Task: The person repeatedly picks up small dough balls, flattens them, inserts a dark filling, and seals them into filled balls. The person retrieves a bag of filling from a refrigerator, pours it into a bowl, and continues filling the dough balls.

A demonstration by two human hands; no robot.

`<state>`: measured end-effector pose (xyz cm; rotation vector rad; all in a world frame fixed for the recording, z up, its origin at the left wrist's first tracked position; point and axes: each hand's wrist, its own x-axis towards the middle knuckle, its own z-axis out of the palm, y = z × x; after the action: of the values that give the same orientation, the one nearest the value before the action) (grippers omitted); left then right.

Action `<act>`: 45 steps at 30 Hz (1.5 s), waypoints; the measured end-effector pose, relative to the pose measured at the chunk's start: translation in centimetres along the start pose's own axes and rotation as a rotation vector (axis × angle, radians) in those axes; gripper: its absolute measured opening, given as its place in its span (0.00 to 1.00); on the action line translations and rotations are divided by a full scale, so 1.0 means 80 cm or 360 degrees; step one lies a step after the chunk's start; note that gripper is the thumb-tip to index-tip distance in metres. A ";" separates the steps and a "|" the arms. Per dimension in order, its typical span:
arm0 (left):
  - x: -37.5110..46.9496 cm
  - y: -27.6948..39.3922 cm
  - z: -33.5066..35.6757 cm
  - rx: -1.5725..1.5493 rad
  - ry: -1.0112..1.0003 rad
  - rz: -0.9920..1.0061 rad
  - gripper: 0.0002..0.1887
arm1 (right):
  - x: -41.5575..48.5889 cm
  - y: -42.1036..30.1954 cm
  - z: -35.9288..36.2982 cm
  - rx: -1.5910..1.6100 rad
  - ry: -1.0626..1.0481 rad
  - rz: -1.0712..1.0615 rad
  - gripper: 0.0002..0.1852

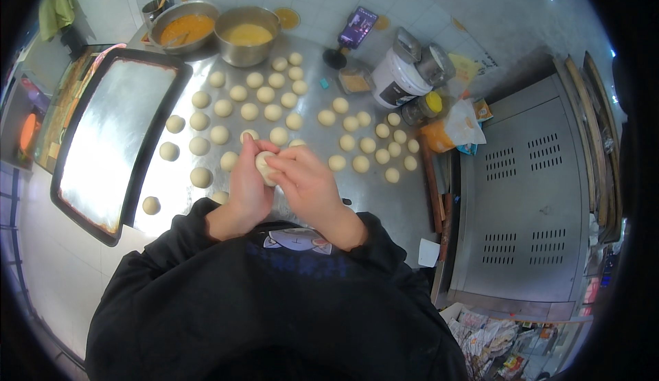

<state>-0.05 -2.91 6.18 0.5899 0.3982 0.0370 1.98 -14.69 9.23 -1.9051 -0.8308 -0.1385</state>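
Above the near part of a stainless steel table [381, 195], my left hand [248, 183] cups a pale dough ball [265, 168] from the left. The fingertips of my right hand [308, 177] pinch the ball's upper side, where the dough looks gathered. Many smooth dough balls lie apart on the steel, larger ones such as a ball [220, 135] at centre and left. A group of smaller ones, among them a ball [382, 156], lies to the right. My hands hide part of some balls behind them.
A dark-rimmed baking tray [146, 139] lies at left. Behind stand a bowl of orange filling [186, 30], a steel pot of yellow filling [248, 37], a phone on a stand [359, 27] and a white bucket [399, 82]. Wooden rolling pins [430, 185] and a white scraper [428, 253] lie at right.
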 end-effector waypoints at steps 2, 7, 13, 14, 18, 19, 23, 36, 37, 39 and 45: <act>0.008 0.009 -0.006 0.0045 -0.0187 -0.0093 0.27 | 0.002 -0.001 -0.003 -0.0029 -0.0017 -0.0077 0.11; -0.001 0.001 -0.002 -0.0008 -0.0371 -0.0098 0.24 | 0.008 0.002 -0.010 -0.0222 0.0096 -0.0368 0.17; -0.004 0.011 0.004 -0.0226 -0.0192 -0.0213 0.26 | 0.002 -0.012 -0.005 -0.0081 -0.0064 0.0163 0.10; -0.005 0.015 0.001 -0.0192 -0.0117 -0.0319 0.26 | 0.004 -0.012 -0.007 -0.0106 -0.0061 0.0055 0.09; -0.007 0.019 -0.005 -0.0129 -0.0149 -0.0503 0.26 | 0.013 0.006 -0.008 -0.0176 -0.0099 -0.0401 0.10; -0.008 0.018 -0.007 -0.0137 -0.0215 -0.0526 0.27 | 0.013 0.011 -0.007 -0.0146 -0.0101 -0.0470 0.11; -0.006 0.021 -0.024 -0.0164 -0.0315 -0.0400 0.29 | 0.010 0.023 0.001 -0.0103 -0.0191 -0.0147 0.20; -0.024 0.028 -0.134 -0.0230 -0.0327 -0.0375 0.26 | -0.016 0.043 0.061 0.0835 -0.0590 0.1062 0.36; -0.023 0.035 -0.151 -0.0359 -0.0329 -0.0415 0.25 | -0.020 0.044 0.058 0.0869 -0.0572 0.1095 0.36; -0.017 0.048 -0.185 -0.0279 -0.0231 -0.0056 0.19 | -0.022 0.046 0.047 0.0805 -0.0482 0.1089 0.33; 0.034 0.086 -0.290 0.2346 0.0698 0.0737 0.15 | -0.035 0.059 0.036 0.0612 -0.0422 0.1056 0.26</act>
<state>-5.69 15.63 -8.58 2.1481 0.6813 0.3384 1.92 -14.87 3.05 -1.7476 -0.3202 0.6444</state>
